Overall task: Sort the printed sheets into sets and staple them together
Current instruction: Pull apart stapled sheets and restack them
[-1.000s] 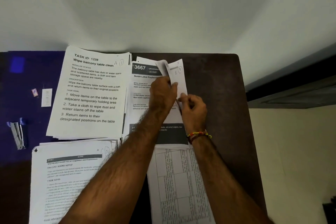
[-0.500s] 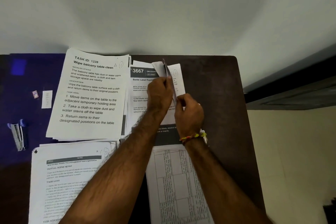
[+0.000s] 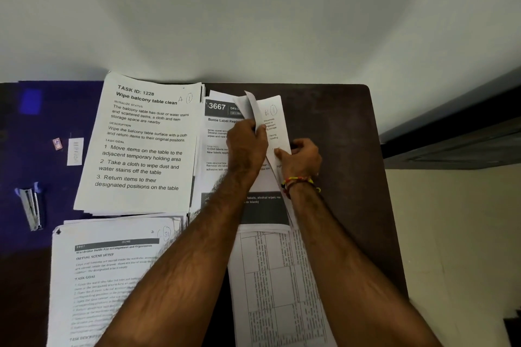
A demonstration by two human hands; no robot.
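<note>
sorting is underway: both hands (image 3: 248, 146) (image 3: 303, 159) pinch lifted sheets (image 3: 272, 121) above four piles, stapler (image 3: 31, 205) untouched.

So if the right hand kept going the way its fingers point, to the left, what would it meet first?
The right hand already pinches the lifted sheet. Just beyond it is the left hand, holding the same sheets, so probably that first; depth is unclear.

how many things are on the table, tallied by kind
paper piles lying flat: 4 (task 1228 pile, 3667 pile, wardrobe pile, table sheet)
held sheets: 1 bundle
stapler: 1
staple strip: 1
staple box: 1
total: 8
</note>
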